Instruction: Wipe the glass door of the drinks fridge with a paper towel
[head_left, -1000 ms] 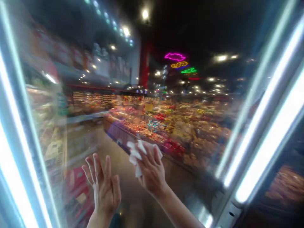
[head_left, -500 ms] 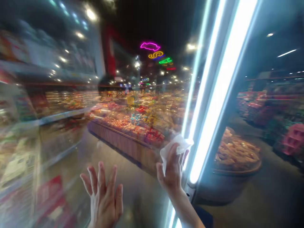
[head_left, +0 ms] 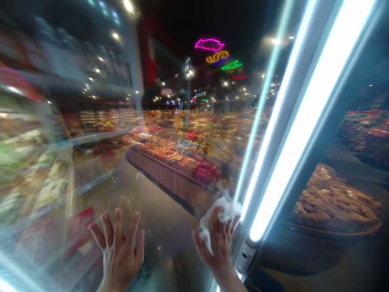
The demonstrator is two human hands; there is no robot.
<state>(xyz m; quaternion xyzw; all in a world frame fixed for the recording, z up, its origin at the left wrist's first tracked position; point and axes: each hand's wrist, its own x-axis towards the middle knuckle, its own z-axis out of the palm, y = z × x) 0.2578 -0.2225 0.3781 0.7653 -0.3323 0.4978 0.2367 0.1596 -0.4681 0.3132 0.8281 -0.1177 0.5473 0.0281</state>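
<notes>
My L hand point(head_left: 117, 255) was open on the glass door point(head_left: 170, 243), fingers spread, and my R hand point(head_left: 217, 247) had its fingers pressing a crumpled white tissue point(head_left: 220, 215) on the glass, just beside the lit door frame point(head_left: 275, 158).

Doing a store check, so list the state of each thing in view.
Left hand, open, fingers spread
Right hand, gripping the tissue
Tissue, white, crumpled
Glass door, shut, reflective
Light tube, lit
Neon signs, lit
</notes>
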